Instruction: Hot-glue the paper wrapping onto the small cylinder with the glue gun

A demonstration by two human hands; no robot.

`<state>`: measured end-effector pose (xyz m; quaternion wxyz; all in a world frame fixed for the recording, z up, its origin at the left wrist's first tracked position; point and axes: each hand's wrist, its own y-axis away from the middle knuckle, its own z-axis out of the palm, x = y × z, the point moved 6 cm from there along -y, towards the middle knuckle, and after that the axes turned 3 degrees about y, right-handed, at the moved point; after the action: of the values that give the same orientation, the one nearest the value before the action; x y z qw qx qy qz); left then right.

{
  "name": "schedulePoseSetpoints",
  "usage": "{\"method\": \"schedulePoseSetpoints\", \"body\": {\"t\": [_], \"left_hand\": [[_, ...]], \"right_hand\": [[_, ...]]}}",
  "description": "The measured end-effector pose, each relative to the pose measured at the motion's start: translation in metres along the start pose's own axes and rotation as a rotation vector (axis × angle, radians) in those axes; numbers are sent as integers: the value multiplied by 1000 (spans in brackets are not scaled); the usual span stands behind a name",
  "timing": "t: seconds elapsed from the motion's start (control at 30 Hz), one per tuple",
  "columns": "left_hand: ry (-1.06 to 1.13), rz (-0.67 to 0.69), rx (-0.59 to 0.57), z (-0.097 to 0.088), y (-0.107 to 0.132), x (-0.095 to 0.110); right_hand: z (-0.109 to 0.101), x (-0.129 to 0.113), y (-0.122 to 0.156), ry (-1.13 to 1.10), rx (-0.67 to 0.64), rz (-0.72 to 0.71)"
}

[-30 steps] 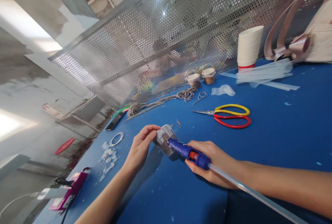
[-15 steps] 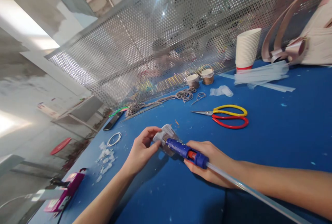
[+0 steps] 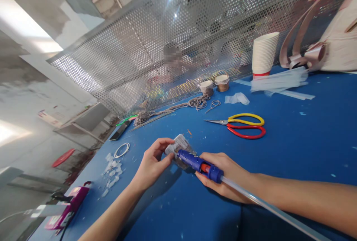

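Observation:
My left hand (image 3: pixel 154 162) pinches a small greyish-white, cup-like piece (image 3: pixel 182 143) with brown patches by its edge, fingers and thumb closed on it. A blue hot glue gun (image 3: pixel 192 160) with a red inner part is gripped in my right hand (image 3: pixel 223 170). A long clear glue stick (image 3: pixel 267 203) runs out of its rear toward the lower right. The gun's nozzle is at the near side of the piece; whether it touches is hard to see. Beyond my right hand lie scissors (image 3: pixel 242 122) with one yellow and one red handle, blades pointing left.
Behind stand two cord-wrapped cups (image 3: pixel 222 83), tangled grey cord (image 3: pixel 198 102), a stack of paper cups (image 3: pixel 264 53) and clear glue sticks (image 3: pixel 281 81). White scraps (image 3: pixel 112 170), a white ring (image 3: pixel 122 150), a phone (image 3: pixel 119 131) and a purple power strip (image 3: pixel 68 209) lie left. A perforated metal screen (image 3: pixel 134 47) borders the table.
The view has shifted very slightly. The glue gun and the piece in my left hand have moved only a little; both hands keep their grip.

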<state>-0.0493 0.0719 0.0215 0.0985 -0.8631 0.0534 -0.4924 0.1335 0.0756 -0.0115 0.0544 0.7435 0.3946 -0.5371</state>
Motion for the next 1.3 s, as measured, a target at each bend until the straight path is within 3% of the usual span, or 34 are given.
{"method": "schedulePoseSetpoints", "body": {"t": [0.83,1.3], "left_hand": [[-242,230,71,-3,3,8],[-307,284,71,-4,4,7]], "right_hand": [[-1,1,1,96,1,39],[2,6,1,71,-15,79]]}}
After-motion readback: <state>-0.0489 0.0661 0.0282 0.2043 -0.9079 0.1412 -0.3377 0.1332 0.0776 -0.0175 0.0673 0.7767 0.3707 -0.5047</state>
